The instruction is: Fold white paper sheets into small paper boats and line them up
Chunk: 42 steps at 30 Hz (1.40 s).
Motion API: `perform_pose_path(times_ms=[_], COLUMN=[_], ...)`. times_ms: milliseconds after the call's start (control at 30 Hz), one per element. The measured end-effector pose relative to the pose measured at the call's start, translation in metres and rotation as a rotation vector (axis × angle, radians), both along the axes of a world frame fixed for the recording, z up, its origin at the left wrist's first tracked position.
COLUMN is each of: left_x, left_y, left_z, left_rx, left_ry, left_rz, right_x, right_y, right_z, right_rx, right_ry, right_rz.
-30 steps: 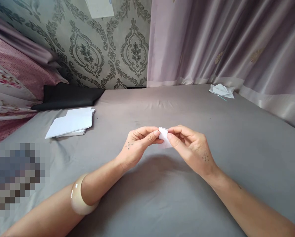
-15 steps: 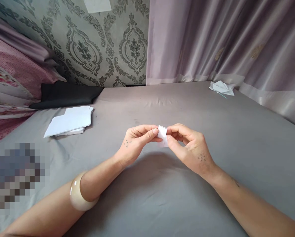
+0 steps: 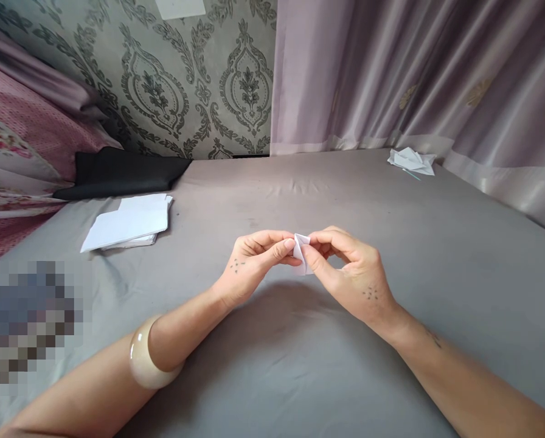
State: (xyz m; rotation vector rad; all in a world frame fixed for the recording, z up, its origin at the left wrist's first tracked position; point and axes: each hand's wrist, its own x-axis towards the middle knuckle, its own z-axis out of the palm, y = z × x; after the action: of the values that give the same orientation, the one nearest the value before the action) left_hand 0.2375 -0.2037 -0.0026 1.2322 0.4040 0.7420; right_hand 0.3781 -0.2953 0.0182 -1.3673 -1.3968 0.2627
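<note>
1. Several white sheets [image 3: 126,222] lie stacked on the left of the grey cloth [image 3: 272,377]; just behind them, farther, I see a black cloth [image 3: 126,174].
2. The left hand [image 3: 249,264], with a pale bangle [image 3: 142,362] on its forearm, pinches a small folded paper [image 3: 298,252] at its left edge.
3. This paper is in the middle, between both hands, over the grey cloth.
4. The right hand [image 3: 359,277] has its thumb and fingers narrow, holding the paper's right side.
5. At far right lies a pile of white papers [image 3: 410,160], a thin greenish stick [image 3: 412,175] just beside.
</note>
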Motion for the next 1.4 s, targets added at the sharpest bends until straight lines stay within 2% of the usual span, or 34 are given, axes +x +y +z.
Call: perform_pose_path(times_ms=[133,500,800,1133,1400], left_x=[0.000,0.001,0.002,0.000,-0.003], left_y=[-0.003,-0.007,-0.007,-0.002,0.010], left_z=[0.001,0.002,0.004,0.005,0.006], left_rx=[-0.016,-0.067,-0.107,-0.125,-0.138], left_ry=[0.008,0.003,-0.009,0.022,0.038], left_rz=[-0.013,-0.032,-0.040,-0.030,-0.134], right_x=[-0.002,-0.003,-0.002,0.004,0.012], right_y=[0.001,0.000,0.000,-0.004,-0.003], right_z=[-0.001,-0.004,-0.006,-0.010,-0.003], right_rx=[0.076,0.190,0.274,0.197,0.155], right_ry=[-0.055,-0.144,-0.302,-0.534,-0.617], right_rz=[-0.048,-0.058,-0.106,-0.099,0.020])
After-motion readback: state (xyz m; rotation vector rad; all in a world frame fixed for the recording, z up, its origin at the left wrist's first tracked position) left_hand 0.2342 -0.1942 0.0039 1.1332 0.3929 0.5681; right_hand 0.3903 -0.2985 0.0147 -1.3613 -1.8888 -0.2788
